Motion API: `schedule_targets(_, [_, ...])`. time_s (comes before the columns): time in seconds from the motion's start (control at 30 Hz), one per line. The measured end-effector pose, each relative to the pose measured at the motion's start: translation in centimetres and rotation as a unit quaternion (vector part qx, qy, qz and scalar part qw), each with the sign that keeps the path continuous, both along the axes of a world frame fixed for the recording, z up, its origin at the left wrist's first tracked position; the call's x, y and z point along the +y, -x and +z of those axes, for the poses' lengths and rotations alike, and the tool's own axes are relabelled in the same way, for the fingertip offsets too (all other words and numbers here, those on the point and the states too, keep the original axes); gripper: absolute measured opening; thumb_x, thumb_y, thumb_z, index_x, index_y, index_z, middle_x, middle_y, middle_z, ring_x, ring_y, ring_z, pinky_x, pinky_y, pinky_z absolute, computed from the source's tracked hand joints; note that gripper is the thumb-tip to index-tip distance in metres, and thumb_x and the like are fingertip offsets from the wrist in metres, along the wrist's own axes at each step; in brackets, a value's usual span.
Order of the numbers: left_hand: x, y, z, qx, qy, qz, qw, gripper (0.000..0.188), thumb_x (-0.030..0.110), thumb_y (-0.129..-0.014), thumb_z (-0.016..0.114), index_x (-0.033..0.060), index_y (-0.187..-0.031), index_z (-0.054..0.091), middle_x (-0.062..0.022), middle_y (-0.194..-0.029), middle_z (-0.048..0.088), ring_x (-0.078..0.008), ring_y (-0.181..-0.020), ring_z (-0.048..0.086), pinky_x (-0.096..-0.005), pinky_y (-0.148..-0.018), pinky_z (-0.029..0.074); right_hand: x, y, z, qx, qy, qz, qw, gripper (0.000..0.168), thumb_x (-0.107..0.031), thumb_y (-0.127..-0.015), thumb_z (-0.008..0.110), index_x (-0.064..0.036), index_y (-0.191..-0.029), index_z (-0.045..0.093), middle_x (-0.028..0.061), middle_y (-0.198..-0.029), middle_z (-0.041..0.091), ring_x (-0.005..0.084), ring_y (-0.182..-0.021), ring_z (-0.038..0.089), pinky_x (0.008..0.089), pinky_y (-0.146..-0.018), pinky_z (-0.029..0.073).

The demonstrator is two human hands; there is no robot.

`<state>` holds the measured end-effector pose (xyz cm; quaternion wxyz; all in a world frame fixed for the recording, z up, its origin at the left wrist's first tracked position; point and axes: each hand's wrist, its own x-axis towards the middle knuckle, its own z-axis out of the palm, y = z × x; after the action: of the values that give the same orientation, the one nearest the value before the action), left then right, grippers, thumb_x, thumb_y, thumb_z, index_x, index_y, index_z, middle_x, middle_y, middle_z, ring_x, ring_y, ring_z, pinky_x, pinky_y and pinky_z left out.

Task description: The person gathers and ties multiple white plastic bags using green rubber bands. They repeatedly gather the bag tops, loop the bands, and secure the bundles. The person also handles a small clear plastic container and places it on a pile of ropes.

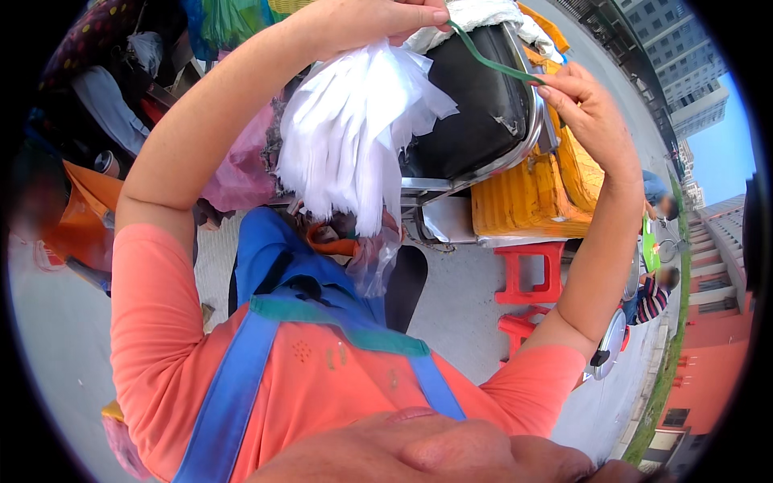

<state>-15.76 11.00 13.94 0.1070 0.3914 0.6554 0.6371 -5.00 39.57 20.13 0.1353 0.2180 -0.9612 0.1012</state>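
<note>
My left hand [403,18] is at the top edge of the view, its thumb and fingers pinching one end of a green strap [492,62]. At the upper right, my right hand [583,102] pinches the strap's other end between thumb and forefinger. The strap sags slightly between the two hands. Just below my left hand hangs a thick bundle of white plastic bags [356,127]; what it hangs from is hidden. Behind the strap is a black padded seat [474,102] with a chrome frame and a torn spot. My blue apron [266,253] covers my lap.
A worn yellow crate [513,202] stands beside the seat, with red plastic stools [528,275] below it. A lidded metal pot [611,344] is at the right. Pink plastic bags [244,163] hang at left. Other people [652,302] are at the far right.
</note>
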Motion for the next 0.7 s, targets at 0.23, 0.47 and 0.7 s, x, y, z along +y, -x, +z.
schedule_targets(0.23, [-0.2,-0.4,-0.8,0.013,0.003,0.004,1.000,0.014,0.020,-0.094,0.059,0.0070,-0.091,0.065,0.0059,-0.076,0.058,-0.0028,-0.066,0.048,-0.0196,-0.059,0.038,-1.3,3.8,-2.4,0.119,0.044,-0.040,0.991,0.020,-0.019,-0.082,0.070,-0.009,-0.099,0.073,0.0017,-0.076,0.065,0.0130,-0.069,0.057,0.0275,-0.067,0.045])
schedule_targets(0.47, [0.1,-0.2,-2.1,0.029,-0.029,-0.017,0.999,0.015,0.018,-0.094,0.058,0.0047,-0.092,0.065,0.0035,-0.082,0.062,-0.0056,-0.077,0.053,-0.0213,-0.071,0.043,-2.2,5.3,-3.2,0.023,0.132,0.029,0.991,0.015,-0.014,-0.080,0.070,-0.008,-0.094,0.073,0.0023,-0.079,0.066,0.0141,-0.078,0.061,0.0271,-0.075,0.047])
schedule_targets(0.7, [0.6,-0.8,-2.1,0.036,0.015,-0.013,0.999,0.015,0.017,-0.093,0.058,0.0041,-0.091,0.065,0.0020,-0.081,0.062,-0.0063,-0.077,0.054,-0.0219,-0.071,0.044,-0.6,7.3,-2.6,-0.066,0.043,0.074,0.994,0.012,-0.011,-0.080,0.071,-0.006,-0.090,0.073,0.0016,-0.097,0.065,0.0139,-0.096,0.058,0.0275,-0.085,0.045])
